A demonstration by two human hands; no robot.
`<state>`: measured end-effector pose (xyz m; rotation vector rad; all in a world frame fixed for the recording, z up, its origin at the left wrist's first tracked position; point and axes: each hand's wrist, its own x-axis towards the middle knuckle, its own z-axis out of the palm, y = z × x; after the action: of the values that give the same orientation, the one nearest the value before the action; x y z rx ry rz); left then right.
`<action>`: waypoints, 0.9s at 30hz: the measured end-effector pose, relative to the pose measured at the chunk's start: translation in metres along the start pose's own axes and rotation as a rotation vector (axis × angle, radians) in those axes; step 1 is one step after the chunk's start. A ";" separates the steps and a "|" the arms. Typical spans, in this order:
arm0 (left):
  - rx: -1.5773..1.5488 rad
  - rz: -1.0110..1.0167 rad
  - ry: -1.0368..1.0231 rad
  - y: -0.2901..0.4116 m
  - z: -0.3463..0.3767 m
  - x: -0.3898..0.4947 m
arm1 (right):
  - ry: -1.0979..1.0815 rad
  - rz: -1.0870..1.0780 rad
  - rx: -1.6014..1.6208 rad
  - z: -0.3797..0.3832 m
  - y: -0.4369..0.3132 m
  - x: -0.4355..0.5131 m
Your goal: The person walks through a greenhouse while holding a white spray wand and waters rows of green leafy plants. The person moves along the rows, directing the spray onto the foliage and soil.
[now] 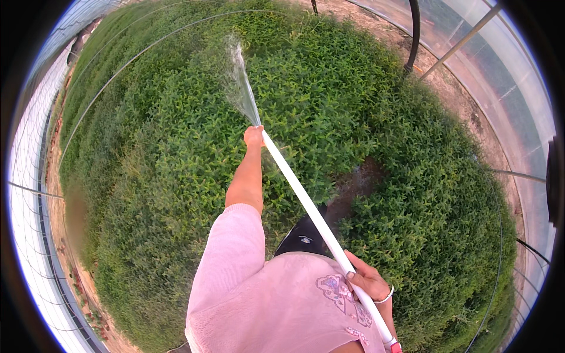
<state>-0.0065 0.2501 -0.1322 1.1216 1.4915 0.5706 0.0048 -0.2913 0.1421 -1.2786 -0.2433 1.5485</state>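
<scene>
A long white pipe [304, 194] slants across the view from the lower right up to the middle. My left hand [254, 136], at the end of an outstretched arm, is closed around its far end. From there a fan of water [245, 86] sprays out over dense green leafy plants [318, 84]. Close to my body, my right hand [370, 279] grips the lower part of the same pipe, thumb on top. A red fitting [396, 347] shows at the pipe's near end, cut off by the picture's edge.
Wet brown soil [359, 183] shows in a narrow gap between the plants. A black pipe [413, 35] and a slanting pole [461, 42] stand at the upper right, before clear plastic sheeting [507, 84]. A thin line [119, 73] arcs above the plants at left.
</scene>
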 end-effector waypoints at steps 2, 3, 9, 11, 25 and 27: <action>0.126 0.048 0.017 0.000 0.004 0.005 | -0.010 0.022 0.030 -0.001 -0.002 -0.002; 0.090 0.040 0.027 0.000 0.010 0.006 | 0.002 0.026 0.029 -0.001 -0.004 -0.004; 0.082 0.023 -0.065 0.008 0.063 -0.009 | 0.078 0.027 0.054 -0.005 -0.004 -0.020; 0.061 0.036 -0.112 0.011 0.079 -0.026 | 0.101 0.011 0.069 -0.007 0.001 -0.027; 0.241 0.065 -0.293 -0.008 0.182 -0.093 | 0.356 -0.132 0.107 -0.008 0.035 -0.066; 0.227 0.078 -0.297 -0.010 0.190 -0.100 | 0.378 -0.134 0.110 -0.007 0.037 -0.066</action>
<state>0.1607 0.1157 -0.1410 1.3806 1.2790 0.2759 -0.0199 -0.3626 0.1516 -1.4089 -0.0006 1.1646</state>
